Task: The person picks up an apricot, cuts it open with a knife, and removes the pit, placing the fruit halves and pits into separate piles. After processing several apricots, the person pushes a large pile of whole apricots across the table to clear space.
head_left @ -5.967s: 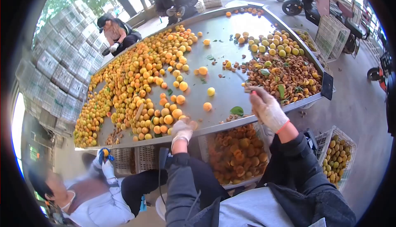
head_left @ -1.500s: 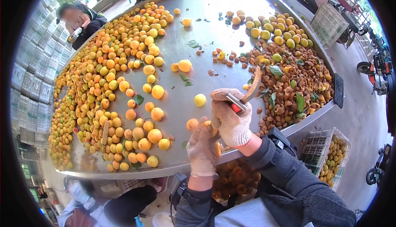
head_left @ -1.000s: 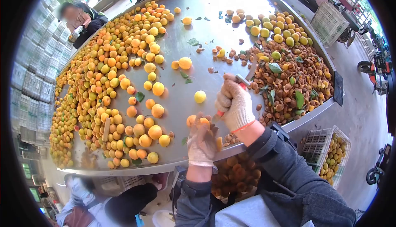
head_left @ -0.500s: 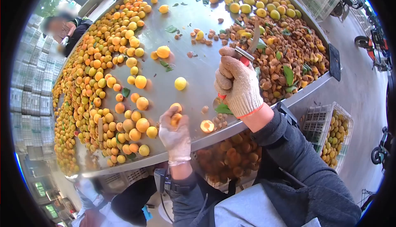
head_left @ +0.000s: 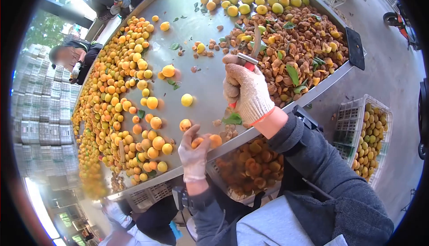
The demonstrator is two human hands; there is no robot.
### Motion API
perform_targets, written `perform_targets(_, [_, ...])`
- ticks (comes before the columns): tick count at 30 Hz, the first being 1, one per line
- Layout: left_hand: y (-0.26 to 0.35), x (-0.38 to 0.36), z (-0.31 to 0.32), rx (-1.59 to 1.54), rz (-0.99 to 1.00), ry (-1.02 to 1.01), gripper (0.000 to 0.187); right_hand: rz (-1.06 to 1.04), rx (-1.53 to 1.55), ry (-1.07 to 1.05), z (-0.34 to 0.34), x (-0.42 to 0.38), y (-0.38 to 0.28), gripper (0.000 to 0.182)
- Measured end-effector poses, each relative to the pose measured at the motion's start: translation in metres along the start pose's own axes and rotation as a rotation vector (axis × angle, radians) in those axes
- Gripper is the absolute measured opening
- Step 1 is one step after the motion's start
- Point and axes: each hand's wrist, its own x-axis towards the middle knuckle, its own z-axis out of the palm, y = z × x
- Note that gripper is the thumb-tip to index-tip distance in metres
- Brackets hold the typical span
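Note:
My right hand (head_left: 250, 89), in a white knit glove, is wrapped round a red-handled knife (head_left: 256, 44) whose curved blade points up. Near the table's front edge, my left hand (head_left: 195, 152), in a thin light glove, has its fingers curled round an orange apricot (head_left: 197, 142). Another orange apricot piece (head_left: 215, 141) touches or lies just right of those fingers. A whole apricot (head_left: 185, 125) is just above the left fingertips. Beyond the knife lies a heap of brown pits (head_left: 290, 53) with some green leaves.
Many apricots (head_left: 111, 98) cover the left of the metal table (head_left: 205, 80); yellow-green ones (head_left: 277, 8) sit at the back. Below the front edge is a container of apricot halves (head_left: 254, 165). A white crate (head_left: 342, 127) stands right. Two people (head_left: 80, 56) work across the table.
The view has shifted, showing more of the people across the table. My left hand has moved with its apricot towards the front edge. The cut half that lay near that edge is gone from there.

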Motion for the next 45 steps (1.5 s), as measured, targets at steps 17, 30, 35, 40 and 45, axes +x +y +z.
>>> perform_targets(17, [-0.024, 0.052, -0.031, 0.520, 0.364, 0.242, 0.029, 0.140, 0.043, -0.052, 0.003, 0.011, -0.009, 0.012])
perform_targets(30, [-0.030, 0.052, -0.056, -1.154, -0.159, -0.248, 0.046, -0.047, -1.007, -0.422, 0.025, -0.012, 0.041, 0.024])
perform_targets(35, [-0.034, 0.050, -0.059, -1.247, -0.044, -0.179, 0.049, -0.032, -1.504, -0.595, 0.023, -0.019, 0.066, 0.019])
perform_targets(40, [-0.035, 0.051, -0.072, -1.377, 0.034, -0.313, 0.055, 0.089, -1.475, -0.595, 0.030, -0.029, 0.078, 0.020])
perform_targets(45, [-0.026, 0.043, -0.069, -1.305, 0.106, -0.251, 0.058, 0.060, -1.506, -0.612, 0.025, -0.033, 0.094, 0.021])
